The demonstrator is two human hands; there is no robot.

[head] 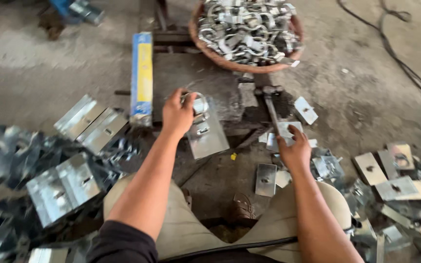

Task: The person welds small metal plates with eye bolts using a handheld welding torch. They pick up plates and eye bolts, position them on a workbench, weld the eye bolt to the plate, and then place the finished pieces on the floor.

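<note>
Head view: the left hand (pixel 177 114) has its fingers clenched around a metal ring clamp (pixel 198 103) sitting on a flat steel plate (pixel 208 139) — both on a dark iron worktop (pixel 191 73) low on the grey concrete floor (pixel 366 87). The right hand (pixel 296 151) grasps a hammer (pixel 270 104) handle. Beyond, a basket (pixel 220 61) brims with clamps; plates litter both sides.

1 head-worn camera looks steeply down and forward from close above the seated person's lap onto the floor (pixel 35 63).
</note>
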